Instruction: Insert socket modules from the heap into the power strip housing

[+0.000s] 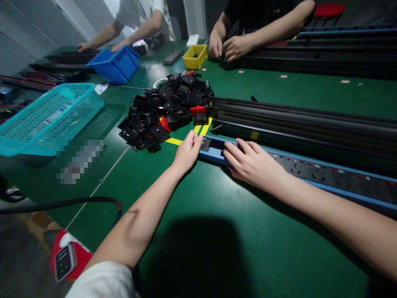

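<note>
A long blue-edged power strip (328, 174) runs from the middle of the table to the right edge, its channel filled with black socket modules. Near its left end a stretch of the channel lies bare, with one small black module (206, 144) at the very tip. My left hand (187, 152) is closed around that tip, thumb beside the module; its fingertips are partly hidden. My right hand (252, 163) lies over the strip just right of the bare stretch, fingers bent across it and gripping its sides. Beyond my left hand sits a pile of black modules (173, 97) with some red pieces.
Black rails (279, 118) lie behind the strip. A teal basket (52, 111) stands at left, with a blue bin (114, 64) and a yellow bin (195, 57) farther back. Two people work across the green table (192, 223). A black cable (77, 202) crosses the lower left.
</note>
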`<state>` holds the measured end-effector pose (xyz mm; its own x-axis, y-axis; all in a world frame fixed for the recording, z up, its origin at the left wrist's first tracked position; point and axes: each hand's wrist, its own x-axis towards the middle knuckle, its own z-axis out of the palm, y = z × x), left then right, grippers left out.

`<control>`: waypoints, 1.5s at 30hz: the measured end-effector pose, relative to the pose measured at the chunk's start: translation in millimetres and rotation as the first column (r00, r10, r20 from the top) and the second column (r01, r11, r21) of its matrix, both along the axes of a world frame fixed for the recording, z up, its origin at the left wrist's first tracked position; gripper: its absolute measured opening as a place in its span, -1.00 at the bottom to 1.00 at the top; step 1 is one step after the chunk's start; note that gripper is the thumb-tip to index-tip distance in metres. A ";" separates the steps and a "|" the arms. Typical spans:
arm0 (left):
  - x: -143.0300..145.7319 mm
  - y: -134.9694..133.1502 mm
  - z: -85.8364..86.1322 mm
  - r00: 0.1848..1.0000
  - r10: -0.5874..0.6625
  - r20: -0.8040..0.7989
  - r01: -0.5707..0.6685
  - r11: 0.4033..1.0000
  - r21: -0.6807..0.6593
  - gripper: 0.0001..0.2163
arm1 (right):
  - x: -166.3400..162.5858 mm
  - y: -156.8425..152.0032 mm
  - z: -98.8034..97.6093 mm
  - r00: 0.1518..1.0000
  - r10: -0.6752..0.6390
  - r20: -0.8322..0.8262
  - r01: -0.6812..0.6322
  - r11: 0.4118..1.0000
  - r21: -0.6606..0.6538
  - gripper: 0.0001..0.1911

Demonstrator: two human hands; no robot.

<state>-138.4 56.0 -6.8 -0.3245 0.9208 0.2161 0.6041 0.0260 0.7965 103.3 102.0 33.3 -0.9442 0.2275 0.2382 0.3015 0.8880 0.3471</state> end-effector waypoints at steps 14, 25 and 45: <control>0.9 -1.3 7.5 0.986 -0.160 0.048 0.161 0.987 -0.015 -0.62 | 0.8 -1.0 4.6 0.979 -0.198 -0.041 0.189 0.969 -0.161 -0.28; -0.1 -2.3 9.6 0.952 -0.269 0.145 0.274 0.961 -0.015 -0.66 | -0.7 -2.1 6.1 0.978 -0.206 -0.017 0.201 0.966 -0.161 -0.27; 6.6 -6.2 12.5 0.920 -0.373 -0.124 0.376 0.927 0.006 -0.70 | -1.4 -3.2 8.0 0.977 -0.214 0.015 0.214 0.965 -0.154 -0.28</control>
<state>-131.7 49.7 5.7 0.0722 0.9630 0.2597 0.6549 -0.2422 0.7159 101.9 98.8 41.4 -0.8693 0.4579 0.1858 0.4905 0.8456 0.2106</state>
